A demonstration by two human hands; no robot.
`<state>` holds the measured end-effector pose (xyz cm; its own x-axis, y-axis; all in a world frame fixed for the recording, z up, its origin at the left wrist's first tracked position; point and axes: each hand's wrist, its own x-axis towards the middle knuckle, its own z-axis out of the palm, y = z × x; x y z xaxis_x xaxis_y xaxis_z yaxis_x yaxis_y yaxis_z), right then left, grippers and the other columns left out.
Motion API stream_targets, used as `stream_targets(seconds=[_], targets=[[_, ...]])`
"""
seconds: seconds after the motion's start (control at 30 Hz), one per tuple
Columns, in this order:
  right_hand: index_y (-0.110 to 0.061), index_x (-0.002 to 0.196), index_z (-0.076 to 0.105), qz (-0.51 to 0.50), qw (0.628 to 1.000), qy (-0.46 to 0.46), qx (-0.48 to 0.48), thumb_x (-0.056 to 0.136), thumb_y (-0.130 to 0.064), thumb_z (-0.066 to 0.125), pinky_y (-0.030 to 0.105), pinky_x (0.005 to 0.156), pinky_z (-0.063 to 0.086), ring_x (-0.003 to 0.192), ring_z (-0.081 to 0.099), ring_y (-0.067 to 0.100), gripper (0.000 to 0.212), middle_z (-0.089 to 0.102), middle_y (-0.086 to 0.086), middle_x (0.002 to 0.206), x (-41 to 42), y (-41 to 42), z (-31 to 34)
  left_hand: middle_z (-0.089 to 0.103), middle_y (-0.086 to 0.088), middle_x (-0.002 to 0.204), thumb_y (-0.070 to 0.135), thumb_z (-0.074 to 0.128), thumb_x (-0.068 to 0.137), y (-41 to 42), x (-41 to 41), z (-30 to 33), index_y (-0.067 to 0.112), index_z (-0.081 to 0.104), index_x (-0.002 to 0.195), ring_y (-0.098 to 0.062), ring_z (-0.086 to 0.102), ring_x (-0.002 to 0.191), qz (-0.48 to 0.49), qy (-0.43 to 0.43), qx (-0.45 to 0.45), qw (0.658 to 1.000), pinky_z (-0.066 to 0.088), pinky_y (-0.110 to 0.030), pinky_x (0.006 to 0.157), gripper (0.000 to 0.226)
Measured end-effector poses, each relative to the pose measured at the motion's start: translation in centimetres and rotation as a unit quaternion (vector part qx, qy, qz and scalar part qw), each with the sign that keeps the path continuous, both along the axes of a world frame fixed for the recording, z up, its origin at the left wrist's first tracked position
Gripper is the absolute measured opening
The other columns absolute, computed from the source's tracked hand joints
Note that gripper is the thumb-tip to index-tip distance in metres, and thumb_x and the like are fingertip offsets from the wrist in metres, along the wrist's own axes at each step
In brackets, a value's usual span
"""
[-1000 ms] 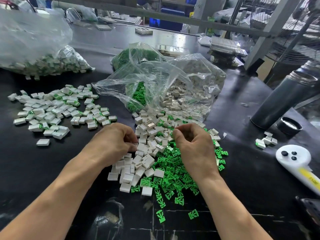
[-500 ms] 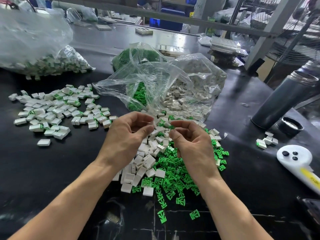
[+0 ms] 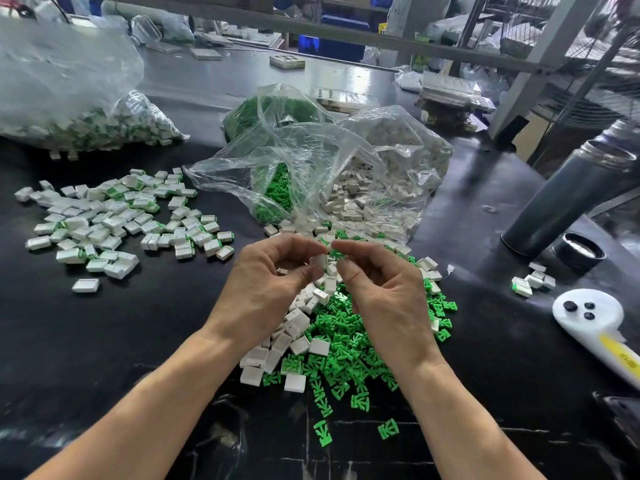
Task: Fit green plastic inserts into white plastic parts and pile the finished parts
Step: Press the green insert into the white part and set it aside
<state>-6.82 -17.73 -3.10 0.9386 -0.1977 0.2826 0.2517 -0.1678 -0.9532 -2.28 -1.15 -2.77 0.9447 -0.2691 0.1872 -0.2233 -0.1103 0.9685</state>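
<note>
My left hand [image 3: 270, 289] pinches a white plastic part [image 3: 319, 263] between thumb and fingers, raised above the table. My right hand [image 3: 384, 292] pinches a green insert [image 3: 335, 253] right beside it, the two pieces nearly touching. Under my hands lies a mixed heap of loose white parts [image 3: 294, 334] and green inserts [image 3: 349, 351]. At the left is a spread pile of finished parts [image 3: 114, 220], white with green showing.
Open clear bags of green inserts [image 3: 277, 188] and white parts [image 3: 363, 188] lie behind the heap. A full bag [image 3: 86, 123] sits at the far left. A grey flask [image 3: 571, 195], its lid [image 3: 580, 252], a few parts [image 3: 533, 278] and a white controller [image 3: 595, 327] are at the right.
Both hands lifted from the heap, the left with a white part and the right with a green insert, and came together in front of me.
</note>
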Motion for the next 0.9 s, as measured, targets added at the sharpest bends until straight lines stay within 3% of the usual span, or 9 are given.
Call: stream_targets(seconds=[0.13,0.6,0.9], targets=[[-0.021,0.108,0.074,-0.015,1.0,0.003,0.001,0.094,-0.01,0.074,0.017,0.064,0.051,0.075,0.066,0.007,0.018,0.073,-0.001,0.088,0.07,0.19,-0.08,0.077,0.006,0.094,0.012,0.079,0.087,0.01,0.03,0.0,0.02,0.077,0.103,-0.002,0.067,0.08,0.006,-0.003,0.001,1.0,0.052,-0.017,0.07,0.018],[-0.016,0.102,0.076,-0.007,1.0,0.016,0.017,0.095,-0.006,0.072,0.021,0.062,0.048,0.065,0.06,0.004,0.013,0.069,-0.008,0.077,0.15,0.09,-0.04,0.077,0.006,0.094,0.015,0.08,0.087,0.05,-0.07,-0.26,0.026,0.077,0.103,-0.01,0.07,0.087,0.017,-0.012,0.019,1.0,0.057,-0.024,0.078,0.019],[-0.019,0.102,0.076,0.001,1.0,0.022,-0.002,0.094,-0.008,0.074,0.018,0.06,0.049,0.065,0.062,0.004,0.014,0.074,-0.002,0.083,0.17,0.15,-0.17,0.076,0.007,0.094,0.019,0.079,0.088,0.19,-0.07,-0.39,0.028,0.077,0.103,-0.013,0.07,0.088,0.016,-0.024,0.031,0.999,0.06,-0.033,0.081,0.018]])
